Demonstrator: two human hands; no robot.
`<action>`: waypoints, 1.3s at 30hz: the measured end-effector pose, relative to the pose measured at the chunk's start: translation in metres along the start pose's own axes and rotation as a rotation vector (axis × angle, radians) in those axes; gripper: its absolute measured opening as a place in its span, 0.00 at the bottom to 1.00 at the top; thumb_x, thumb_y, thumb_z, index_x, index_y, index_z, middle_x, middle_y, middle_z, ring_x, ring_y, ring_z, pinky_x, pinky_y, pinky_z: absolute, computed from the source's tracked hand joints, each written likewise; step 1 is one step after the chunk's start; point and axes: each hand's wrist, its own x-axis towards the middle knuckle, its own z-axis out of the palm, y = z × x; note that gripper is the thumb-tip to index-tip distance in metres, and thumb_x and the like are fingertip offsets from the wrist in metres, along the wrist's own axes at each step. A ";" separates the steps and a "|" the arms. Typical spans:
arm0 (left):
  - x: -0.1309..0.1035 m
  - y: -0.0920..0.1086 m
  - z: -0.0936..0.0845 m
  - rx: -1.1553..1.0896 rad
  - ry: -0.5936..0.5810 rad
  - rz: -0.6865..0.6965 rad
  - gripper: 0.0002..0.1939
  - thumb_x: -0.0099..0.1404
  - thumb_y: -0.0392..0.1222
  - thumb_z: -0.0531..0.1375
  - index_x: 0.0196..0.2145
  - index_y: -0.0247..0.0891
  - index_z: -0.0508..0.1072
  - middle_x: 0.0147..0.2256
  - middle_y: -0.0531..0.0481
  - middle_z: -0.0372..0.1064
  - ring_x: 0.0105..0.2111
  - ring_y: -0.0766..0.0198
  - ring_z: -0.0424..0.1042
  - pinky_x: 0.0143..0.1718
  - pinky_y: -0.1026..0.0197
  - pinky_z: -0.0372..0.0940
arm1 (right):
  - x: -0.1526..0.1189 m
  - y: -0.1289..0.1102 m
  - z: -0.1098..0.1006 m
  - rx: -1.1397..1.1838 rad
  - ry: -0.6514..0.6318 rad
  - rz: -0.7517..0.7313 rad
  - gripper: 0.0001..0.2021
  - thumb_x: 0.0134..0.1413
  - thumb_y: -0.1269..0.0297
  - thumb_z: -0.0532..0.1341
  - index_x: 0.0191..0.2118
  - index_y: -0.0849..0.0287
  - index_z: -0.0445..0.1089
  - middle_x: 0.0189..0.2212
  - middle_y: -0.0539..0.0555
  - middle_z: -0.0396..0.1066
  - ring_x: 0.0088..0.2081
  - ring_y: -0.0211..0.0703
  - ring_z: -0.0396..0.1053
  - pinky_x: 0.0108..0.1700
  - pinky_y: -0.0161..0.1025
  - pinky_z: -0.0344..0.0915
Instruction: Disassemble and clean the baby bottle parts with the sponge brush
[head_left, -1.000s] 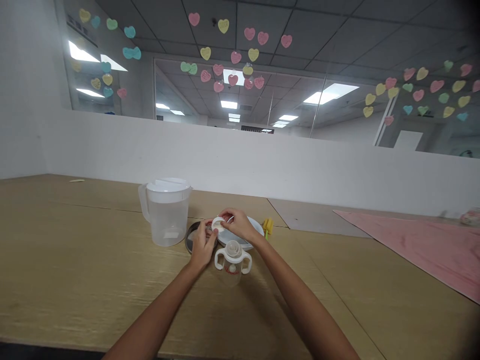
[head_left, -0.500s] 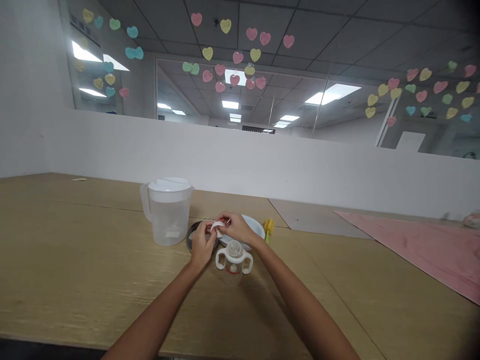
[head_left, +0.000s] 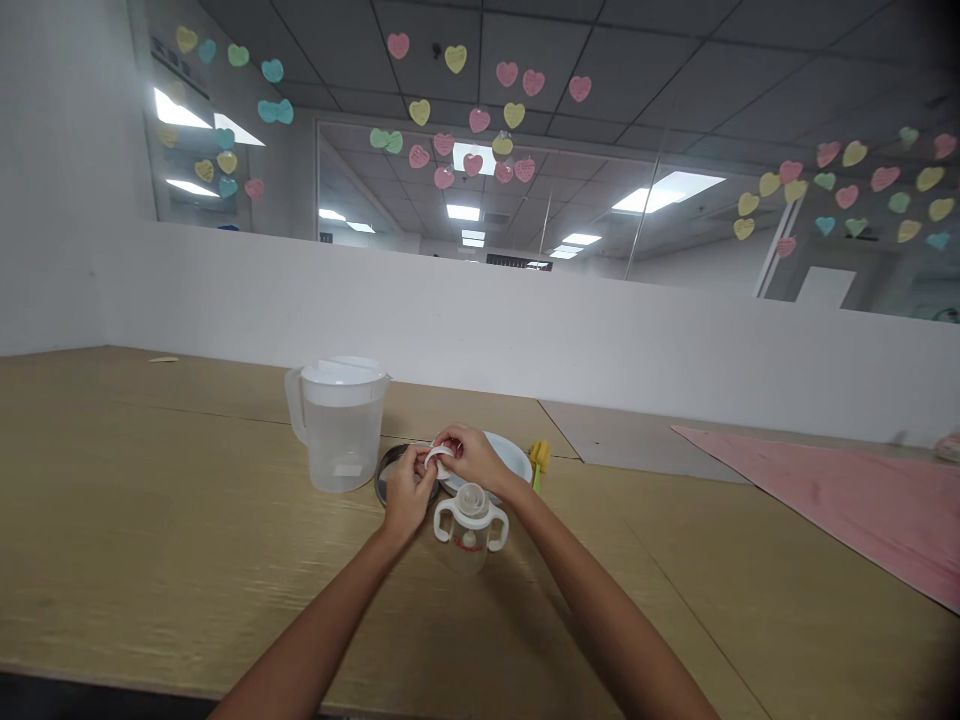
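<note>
1. So both hands are busy with one little thing: a small, white, curved, plastic-looking piece, maybe a ring or cap (head_left: 439,452). The left hand (head_left: 407,490) pinches its near-left side and the right hand (head_left: 480,460) grips the other side, fingertips almost meeting. Fingers hide a lot of it, so I can't tell its full shape.
2. My worry is a slip. It's small and probably smooth, so an uneven pinch could pop it loose, maybe into the round, dark-rimmed metal dish (head_left: 380,484) just under the left hand or the shallow, white, round bowl or plate (head_left: 516,454) behind the right.
3. Next risk: the clear baby cup with two white loop handles and red print (head_left: 469,545) stands upright just nearer the body than the hands, between the forearms. A dropped wrist or inward elbow could knock it over.
4. Materials: the cup looks like hard see-through plastic with a translucent, ringed top. The dish has a greyish metal sheen; the white bowl looks smooth.
5. Left of the hands there's a tall, frosted plastic pitcher with a white lid (head_left: 345,440). Just right of them is a yellow, spongy-looking brush head on a green handle (head_left: 539,456).
6. Everything's on a tan, wood-look tabletop (head_left: 187,560), slightly shiny and streaky.
</note>
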 end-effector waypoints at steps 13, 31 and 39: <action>-0.003 0.006 -0.002 0.066 -0.096 0.014 0.16 0.64 0.49 0.50 0.45 0.39 0.64 0.27 0.51 0.71 0.26 0.62 0.71 0.30 0.61 0.64 | 0.000 0.000 0.000 -0.049 0.025 0.072 0.08 0.41 0.74 0.60 0.32 0.60 0.70 0.26 0.48 0.66 0.27 0.35 0.60 0.30 0.32 0.56; -0.005 0.006 -0.001 -0.090 -0.071 -0.034 0.16 0.64 0.50 0.49 0.44 0.38 0.64 0.28 0.51 0.71 0.27 0.62 0.71 0.34 0.61 0.63 | 0.000 0.019 0.001 0.285 -0.120 0.185 0.14 0.59 0.58 0.51 0.43 0.57 0.68 0.35 0.52 0.69 0.31 0.36 0.67 0.28 0.32 0.65; -0.003 0.005 -0.002 -0.093 -0.023 -0.015 0.14 0.60 0.43 0.51 0.45 0.39 0.62 0.36 0.48 0.71 0.35 0.60 0.71 0.38 0.59 0.64 | 0.006 0.013 0.001 0.370 -0.030 0.208 0.07 0.49 0.68 0.59 0.35 0.61 0.72 0.30 0.52 0.72 0.27 0.34 0.66 0.29 0.32 0.65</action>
